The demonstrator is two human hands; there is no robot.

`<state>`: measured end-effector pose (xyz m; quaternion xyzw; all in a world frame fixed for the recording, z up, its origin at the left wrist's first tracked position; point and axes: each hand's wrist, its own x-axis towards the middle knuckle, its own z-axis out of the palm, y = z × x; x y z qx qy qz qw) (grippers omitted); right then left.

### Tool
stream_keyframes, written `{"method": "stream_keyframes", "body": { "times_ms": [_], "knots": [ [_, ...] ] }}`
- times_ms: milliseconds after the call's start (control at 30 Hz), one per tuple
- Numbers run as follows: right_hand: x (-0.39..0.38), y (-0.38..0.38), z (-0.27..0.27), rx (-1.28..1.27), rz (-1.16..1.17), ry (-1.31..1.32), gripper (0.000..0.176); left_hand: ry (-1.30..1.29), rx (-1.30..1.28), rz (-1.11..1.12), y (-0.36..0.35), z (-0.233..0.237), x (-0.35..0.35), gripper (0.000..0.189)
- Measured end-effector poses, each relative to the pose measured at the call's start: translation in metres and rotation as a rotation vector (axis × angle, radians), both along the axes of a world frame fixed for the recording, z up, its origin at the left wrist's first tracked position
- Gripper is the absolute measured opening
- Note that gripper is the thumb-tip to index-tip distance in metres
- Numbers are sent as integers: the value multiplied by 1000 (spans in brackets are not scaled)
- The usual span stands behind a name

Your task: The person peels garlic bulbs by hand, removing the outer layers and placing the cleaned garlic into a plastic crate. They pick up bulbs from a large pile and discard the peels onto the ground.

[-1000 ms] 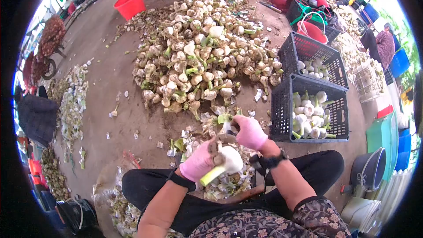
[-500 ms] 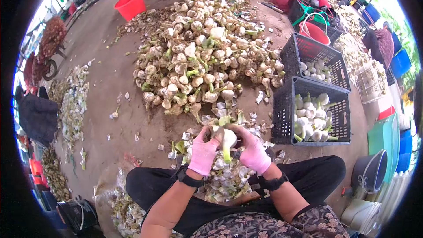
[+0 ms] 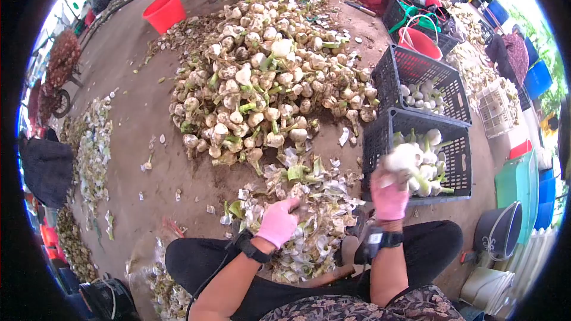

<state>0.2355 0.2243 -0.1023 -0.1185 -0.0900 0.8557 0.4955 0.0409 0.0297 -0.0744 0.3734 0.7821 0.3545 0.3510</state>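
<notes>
My right hand (image 3: 389, 189), in a pink fingerless-looking glove, is closed around a white garlic bulb (image 3: 403, 158), blurred by motion. It is over the near left side of the front black crate (image 3: 376, 142), which contains several cleaned garlic bulbs (image 3: 429, 172) with green stem stubs. My left hand (image 3: 279, 221), in a matching glove, hovers above the garlic skins (image 3: 315, 226) between my legs. Its fingers are curled together, and I cannot make out what they hold, if anything. Beyond lies a large heap of untrimmed garlic (image 3: 262, 83).
Behind the front crate stands a second black crate (image 3: 458, 98) with garlic. A red bucket (image 3: 420, 44) is beyond it, another red bucket (image 3: 165, 12) at the far left. On my right are a dark bucket (image 3: 498, 230) and a teal tub (image 3: 516, 184). Other people sit at far right.
Both hands were together on a garlic bulb in front of me. My right hand has carried the bulb right to the front crate, while my left hand stayed behind, slightly lower.
</notes>
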Motion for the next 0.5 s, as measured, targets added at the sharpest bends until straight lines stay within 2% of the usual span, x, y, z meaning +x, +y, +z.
{"method": "stream_keyframes", "body": {
  "times_ms": [33, 100, 133, 167, 200, 233, 267, 300, 367, 433, 467, 500],
  "knots": [
    [3, 15, 14, -48, -81, 87, 48, -116, -68, -107, 2, 27, -3, 28],
    [-6, 35, 22, -27, -87, 51, 42, 89, -48, -197, -6, 9, 3, 42],
    [-18, 38, 8, -27, 2, -6, 38, 160, -76, -234, -10, 6, 6, 53],
    [-38, 38, 0, -5, 34, -265, 38, 133, -146, -263, -6, 18, 6, 54],
    [-56, 39, -16, 316, 185, -604, 42, 101, -166, -263, -4, 24, 5, 53],
    [-83, 42, -36, 250, 294, -857, 45, 70, -189, -262, -2, 26, 4, 52],
    [-113, 45, -55, 433, 400, -1084, 39, 70, -197, -259, -2, 27, 2, 52],
    [-141, 43, -70, 723, 391, -1273, 37, 71, -168, -245, -3, 27, 1, 52],
    [-184, 48, -99, 1089, 458, -1629, 49, 72, -151, -223, -5, 27, -4, 52],
    [-221, 48, -121, 1280, 493, -1866, 56, 58, -206, -208, -8, 28, -9, 51],
    [-233, 47, -133, 1347, 490, -1931, 61, 51, -217, -207, -11, 25, -11, 51],
    [-241, 48, -143, 1362, 452, -1896, 57, 47, -228, -199, -12, 23, -13, 51]
  ]
}}
